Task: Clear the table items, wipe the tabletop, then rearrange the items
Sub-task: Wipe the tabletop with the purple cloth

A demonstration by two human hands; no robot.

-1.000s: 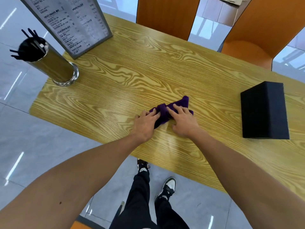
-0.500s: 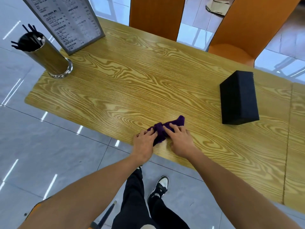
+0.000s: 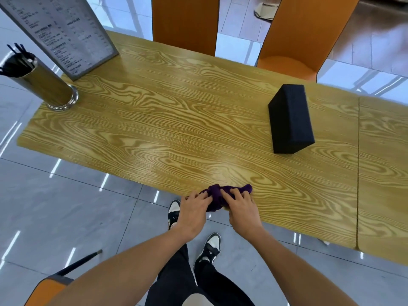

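A bunched purple cloth [image 3: 217, 195] lies at the near edge of the wooden table [image 3: 176, 133]. My left hand [image 3: 194, 212] holds its left end and my right hand [image 3: 241, 207] presses on its right part, fingers curled over it. A black box [image 3: 290, 118] lies on the table to the right. At the far left corner stands a metal cylinder [image 3: 47, 85] holding dark sticks, with a framed menu stand [image 3: 64, 29] just behind it.
Two orange chairs [image 3: 185, 21] [image 3: 304, 40] stand beyond the far edge. A second tabletop [image 3: 384, 173] adjoins on the right. Part of another orange chair [image 3: 48, 288] shows at the lower left. My legs and shoes are on the grey tiled floor below the table edge.
Both hands have drawn the purple cloth toward me, from the middle of the table to its near edge. The view has pulled back, showing more floor.
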